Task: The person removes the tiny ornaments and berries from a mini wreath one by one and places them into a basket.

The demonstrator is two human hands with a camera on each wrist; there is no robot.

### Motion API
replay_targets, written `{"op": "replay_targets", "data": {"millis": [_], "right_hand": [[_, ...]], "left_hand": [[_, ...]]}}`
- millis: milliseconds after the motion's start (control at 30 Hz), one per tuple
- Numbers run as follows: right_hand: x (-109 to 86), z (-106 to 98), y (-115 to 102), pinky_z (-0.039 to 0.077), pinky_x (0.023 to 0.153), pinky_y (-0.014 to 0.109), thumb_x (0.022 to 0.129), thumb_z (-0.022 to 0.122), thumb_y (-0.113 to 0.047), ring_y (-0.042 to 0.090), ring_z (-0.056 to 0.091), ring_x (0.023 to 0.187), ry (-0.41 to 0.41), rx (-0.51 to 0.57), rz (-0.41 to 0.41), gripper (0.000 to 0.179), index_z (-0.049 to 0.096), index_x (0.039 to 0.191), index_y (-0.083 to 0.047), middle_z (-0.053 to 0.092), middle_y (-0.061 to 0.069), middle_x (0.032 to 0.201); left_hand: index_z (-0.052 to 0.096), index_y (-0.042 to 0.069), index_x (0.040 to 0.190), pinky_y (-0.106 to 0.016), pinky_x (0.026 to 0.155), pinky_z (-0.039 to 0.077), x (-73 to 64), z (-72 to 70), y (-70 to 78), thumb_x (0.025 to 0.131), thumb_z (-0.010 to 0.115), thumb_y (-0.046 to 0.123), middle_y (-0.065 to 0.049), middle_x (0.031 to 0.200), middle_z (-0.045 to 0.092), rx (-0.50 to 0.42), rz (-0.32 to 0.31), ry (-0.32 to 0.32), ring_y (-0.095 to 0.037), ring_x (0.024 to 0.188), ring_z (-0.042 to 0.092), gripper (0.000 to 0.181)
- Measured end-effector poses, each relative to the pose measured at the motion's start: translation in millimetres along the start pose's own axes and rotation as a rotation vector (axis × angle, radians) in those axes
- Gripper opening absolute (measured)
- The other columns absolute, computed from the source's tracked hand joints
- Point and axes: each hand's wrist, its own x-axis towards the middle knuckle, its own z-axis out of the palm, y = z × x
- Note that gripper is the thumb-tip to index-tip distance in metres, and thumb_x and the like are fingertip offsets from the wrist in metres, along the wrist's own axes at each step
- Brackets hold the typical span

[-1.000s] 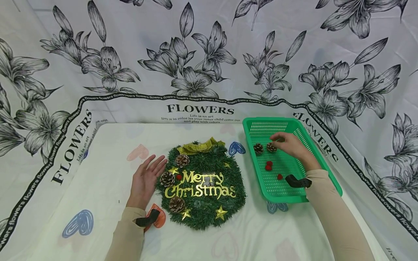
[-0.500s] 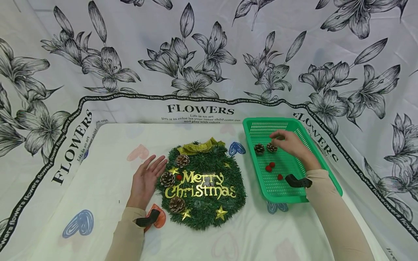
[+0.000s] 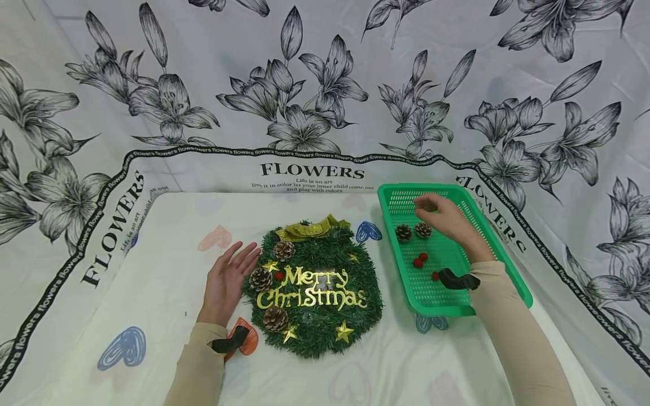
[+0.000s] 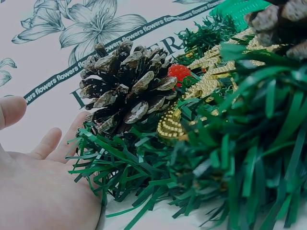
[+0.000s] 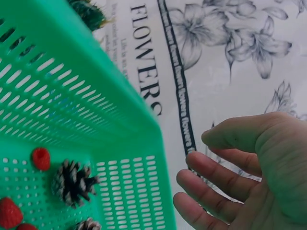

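Beside the left edge of a green Christmas wreath (image 3: 325, 330), my left hand (image 3: 228, 282) lies with its fingers extended, right at the tinsel. A pine cone (image 4: 127, 91) on the wreath sits close to those fingers, and a red berry (image 4: 179, 74) shows behind it. Gold "Merry Christmas" lettering (image 3: 312, 296) crosses the wreath's middle. My right hand (image 3: 444, 217) hovers over the far part of a green basket (image 3: 447, 310), fingers loosely bent and holding nothing. Below it in the basket lie two pine cones (image 3: 423, 229) and several red berries (image 3: 417, 263).
A gold ribbon bow (image 3: 312, 228) tops the wreath, and gold stars (image 3: 343, 331) dot it. The white tablecloth (image 3: 167, 270) has printed hearts. Flower-printed fabric (image 3: 315, 129) hangs behind the table. The basket's raised walls surround the loose pieces.
My right hand has lifted off the pine cone and shifted slightly toward the basket's far side. One red berry in the basket has rolled slightly right. My left hand stays put.
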Motion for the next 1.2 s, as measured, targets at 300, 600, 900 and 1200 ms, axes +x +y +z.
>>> {"op": "replay_targets", "data": {"millis": [300, 600, 900, 1200], "right_hand": [[5.3, 1, -19, 0.053, 0.096, 0.053, 0.106, 0.054, -0.03, 0.034, 0.055, 0.124, 0.014, 0.011, -0.042, 0.042, 0.053, 0.143, -0.009, 0.06, 0.017, 0.135], [12.3, 9, -45, 0.052, 0.101, 0.058, 0.106, 0.055, -0.031, 0.035, 0.053, 0.129, 0.026, 0.059, -0.082, 0.043, 0.053, 0.143, -0.008, 0.06, 0.017, 0.138], [20.1, 26, -73, 0.054, 0.1, 0.053, 0.106, 0.056, -0.025, 0.033, 0.057, 0.126, 0.009, 0.108, -0.149, 0.037, 0.057, 0.138, -0.009, 0.063, 0.015, 0.135], [28.7, 45, -95, 0.056, 0.092, 0.047, 0.105, 0.058, -0.022, 0.029, 0.06, 0.119, -0.005, 0.142, -0.202, 0.032, 0.06, 0.135, -0.011, 0.065, 0.015, 0.132]], "left_hand": [[0.01, 0.006, 0.162, -0.035, 0.123, 0.042, 0.7, -1.0, -0.6, 0.113, 0.032, 0.037, -0.013, 0.159, 0.044, 0.005, 0.003, 0.004, -0.025, 0.145, 0.048, 0.063], [0.01, 0.008, 0.163, -0.037, 0.128, 0.036, -0.6, 0.4, 0.8, 0.113, 0.03, 0.039, -0.017, 0.165, 0.032, 0.028, -0.006, 0.006, -0.026, 0.148, 0.044, 0.063], [0.011, 0.008, 0.163, -0.038, 0.128, 0.035, -0.3, 0.6, -0.7, 0.112, 0.03, 0.041, -0.016, 0.165, 0.033, 0.033, -0.009, 0.011, -0.027, 0.149, 0.042, 0.063], [0.01, 0.01, 0.164, -0.039, 0.129, 0.033, -0.9, 0.3, 1.1, 0.113, 0.029, 0.039, -0.02, 0.168, 0.022, 0.003, -0.018, 0.011, -0.032, 0.154, 0.032, 0.062]]}}
